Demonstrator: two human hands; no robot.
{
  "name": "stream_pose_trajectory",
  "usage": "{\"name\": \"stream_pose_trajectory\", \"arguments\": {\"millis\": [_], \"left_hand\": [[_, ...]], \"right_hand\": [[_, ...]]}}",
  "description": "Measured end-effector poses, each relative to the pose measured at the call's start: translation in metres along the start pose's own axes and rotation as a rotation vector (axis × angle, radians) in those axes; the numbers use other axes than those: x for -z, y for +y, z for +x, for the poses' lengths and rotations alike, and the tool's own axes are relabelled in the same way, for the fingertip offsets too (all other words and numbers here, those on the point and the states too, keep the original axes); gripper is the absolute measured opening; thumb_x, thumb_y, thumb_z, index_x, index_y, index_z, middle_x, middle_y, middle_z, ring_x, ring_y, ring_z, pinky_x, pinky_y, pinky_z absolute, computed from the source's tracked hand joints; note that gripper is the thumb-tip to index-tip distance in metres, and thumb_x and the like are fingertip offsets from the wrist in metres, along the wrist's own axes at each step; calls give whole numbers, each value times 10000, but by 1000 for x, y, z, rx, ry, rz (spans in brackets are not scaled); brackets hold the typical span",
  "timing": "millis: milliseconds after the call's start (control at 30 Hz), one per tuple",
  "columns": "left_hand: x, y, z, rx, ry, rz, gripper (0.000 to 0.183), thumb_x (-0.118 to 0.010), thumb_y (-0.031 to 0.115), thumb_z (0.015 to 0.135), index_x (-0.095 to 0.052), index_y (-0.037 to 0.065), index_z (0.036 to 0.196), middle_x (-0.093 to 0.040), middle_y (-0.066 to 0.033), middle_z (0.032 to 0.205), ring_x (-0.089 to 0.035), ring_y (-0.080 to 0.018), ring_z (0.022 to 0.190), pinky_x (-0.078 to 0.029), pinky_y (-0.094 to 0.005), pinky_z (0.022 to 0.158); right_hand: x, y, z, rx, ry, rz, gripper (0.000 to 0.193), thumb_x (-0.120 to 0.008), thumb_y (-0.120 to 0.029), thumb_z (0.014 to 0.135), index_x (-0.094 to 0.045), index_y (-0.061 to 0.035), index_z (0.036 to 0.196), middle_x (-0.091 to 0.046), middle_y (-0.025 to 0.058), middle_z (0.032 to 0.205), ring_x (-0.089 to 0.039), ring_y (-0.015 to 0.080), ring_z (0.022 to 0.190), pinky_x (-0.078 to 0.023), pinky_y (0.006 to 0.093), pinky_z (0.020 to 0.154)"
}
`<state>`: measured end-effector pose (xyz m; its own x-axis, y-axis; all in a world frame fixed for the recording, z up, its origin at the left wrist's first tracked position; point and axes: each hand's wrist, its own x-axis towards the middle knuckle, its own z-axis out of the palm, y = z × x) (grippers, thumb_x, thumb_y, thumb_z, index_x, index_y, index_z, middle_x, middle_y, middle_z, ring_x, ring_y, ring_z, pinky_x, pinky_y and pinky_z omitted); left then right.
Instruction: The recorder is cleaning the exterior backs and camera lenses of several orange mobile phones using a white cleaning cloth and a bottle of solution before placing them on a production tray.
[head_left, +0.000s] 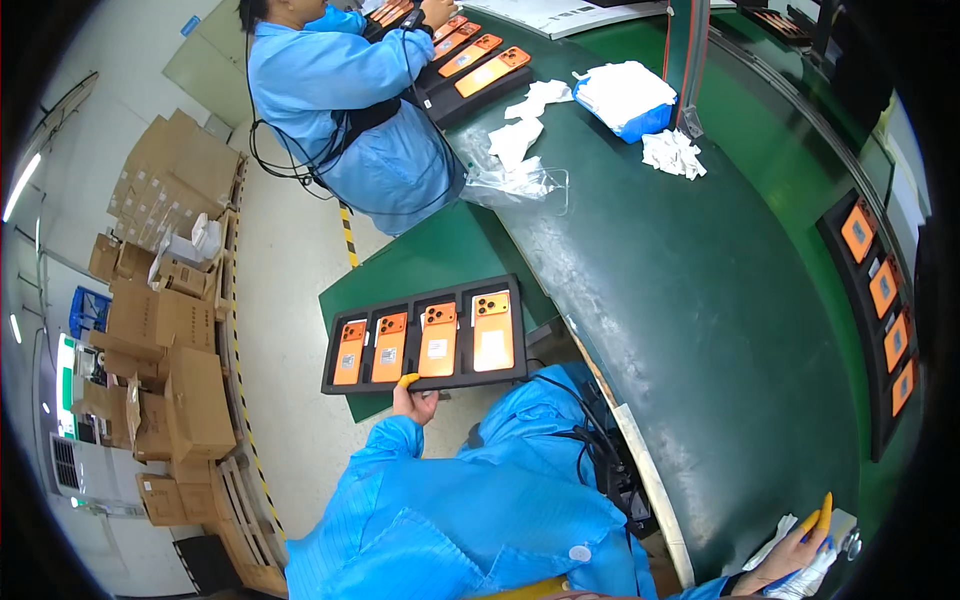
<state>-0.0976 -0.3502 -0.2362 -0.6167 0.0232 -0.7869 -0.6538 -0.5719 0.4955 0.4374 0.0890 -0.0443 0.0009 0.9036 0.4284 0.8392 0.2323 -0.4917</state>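
Note:
My left hand, with a yellow cover on a fingertip, grips the near edge of a black foam tray. Several orange phones, such as one orange phone, lie camera side up in its slots, some with white labels. The tray rests partly over a green board to the left of the bench. At the lower right, my right hand, also with yellow finger covers, is closed around a crumpled white wipe, over the bench. A small metallic object is just beyond its fingers.
A person in blue works at the far left beside more trays of orange phones. A wipe pack, crumpled wipes and clear plastic lie on the green bench. Another phone tray stands right; cardboard boxes left.

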Motion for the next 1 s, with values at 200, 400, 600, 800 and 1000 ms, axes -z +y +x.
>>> {"name": "stream_pose_trajectory", "arguments": {"millis": [200, 400, 600, 800, 1000], "left_hand": [[6, 43, 19, -78, -1, -14, 323, -578, 290, 775, -606, 169, 1074, -646, 23, 1070, -587, -171, 926, -404, -315, 632], [-23, 88, -33, -214, -60, -101, 219, -622, 170, 748, -619, 131, 963, -667, 26, 908, -625, -159, 789, -428, -263, 522], [-75, 121, -85, -263, -472, -114, 243, -582, 92, 794, -616, 28, 1026, -690, -92, 993, -681, -202, 846, -578, -302, 715], [-140, 94, -164, -310, -679, -54, 436, -577, 87, 808, -520, -17, 1228, -610, -158, 1185, -609, -275, 1063, -510, -419, 923], [-197, 12, -199, -67, -862, 306, 508, -590, 131, 819, -473, -7, 1293, -572, -137, 1243, -540, -274, 1159, -426, -432, 1002]], "right_hand": [[-3, 16, -7, 3, -32, 88, 315, -467, -58, 956, -520, 25, 1255, -593, 131, 1214, -565, 220, 1069, -410, 275, 945], [-12, 23, -5, 98, -70, 128, 322, -460, -12, 935, -520, 39, 1248, -590, 134, 1221, -556, 220, 1087, -395, 279, 959], [-4, 11, -11, 93, -27, 57, 302, -479, -5, 924, -555, 36, 1214, -608, 135, 1189, -568, 226, 1036, -409, 287, 931], [-7, -73, -10, 83, -30, 73, 288, -519, 9, 910, -585, 23, 1190, -632, 128, 1141, -574, 206, 1052, -421, 287, 916], [-6, -118, -40, -87, -236, 595, 376, -493, -42, 947, -488, -12, 1322, -618, 109, 1158, -559, 147, 1064, -394, 263, 944]]}}
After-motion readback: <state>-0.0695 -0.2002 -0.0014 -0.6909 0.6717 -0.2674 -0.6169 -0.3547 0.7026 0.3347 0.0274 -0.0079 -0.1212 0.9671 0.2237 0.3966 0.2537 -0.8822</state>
